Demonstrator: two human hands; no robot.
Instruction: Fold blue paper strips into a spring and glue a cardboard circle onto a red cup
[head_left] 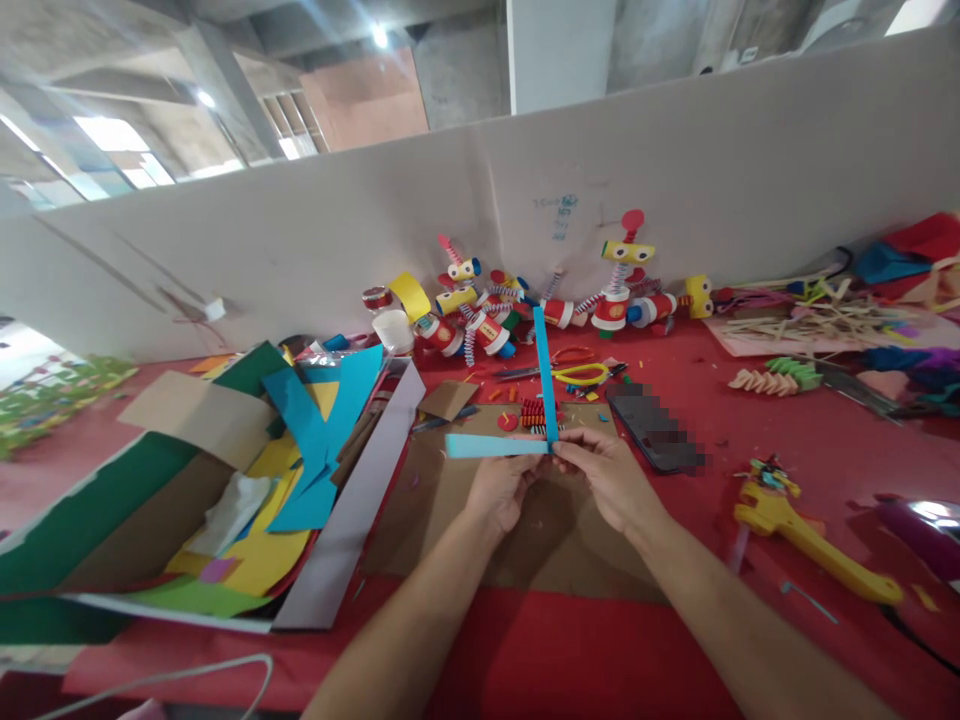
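Red table (787, 450) under a white partition (675, 170), littered with craft scraps. Over a brown cardboard sheet (442, 510) I see my left hand (499, 490) pinching the end of the level blue strip (491, 446), which points left. My right hand (611, 475) pinches the foot of the upright blue strip (545, 370) where both strips meet, fingertips closed tight.

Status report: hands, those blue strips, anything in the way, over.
Left hand and right hand both pinching blue paper strips where they cross. One strip points away, one left. Yellow scissors just beyond, apart.
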